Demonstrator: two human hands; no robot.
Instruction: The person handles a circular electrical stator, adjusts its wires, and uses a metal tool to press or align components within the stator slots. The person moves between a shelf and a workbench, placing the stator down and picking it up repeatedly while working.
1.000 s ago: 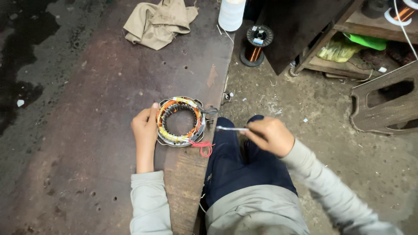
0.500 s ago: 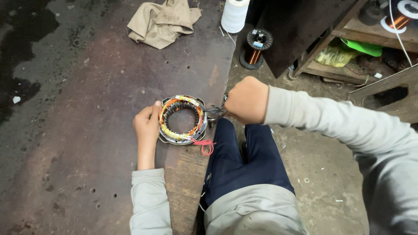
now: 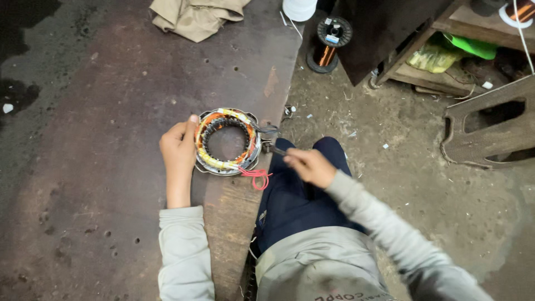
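A round motor stator [image 3: 227, 142] with orange and yellow windings lies flat near the right edge of a dark wooden board [image 3: 111, 111]. My left hand [image 3: 178, 147] rests against its left rim and steadies it. Red leads [image 3: 256, 177] trail from its lower right side. Just right of the stator, my right hand [image 3: 309, 166] pinches a thin dark tool or wire end [image 3: 274, 149] that points at the stator's rim. What exactly this thin piece is cannot be made out. My legs in dark trousers [image 3: 295, 200] lie below the right hand.
A tan cloth [image 3: 192, 17] lies at the far end of the board. A white spool [image 3: 299, 8] and a copper wire spool [image 3: 326, 44] stand behind it. A dark cabinet with shelves [image 3: 423, 39] and a wooden frame [image 3: 490, 128] stand on the dirt floor at right.
My right hand has come back down and to the right from the stator's upper right edge, drawing the thin piece away. The left hand has stayed on the stator.
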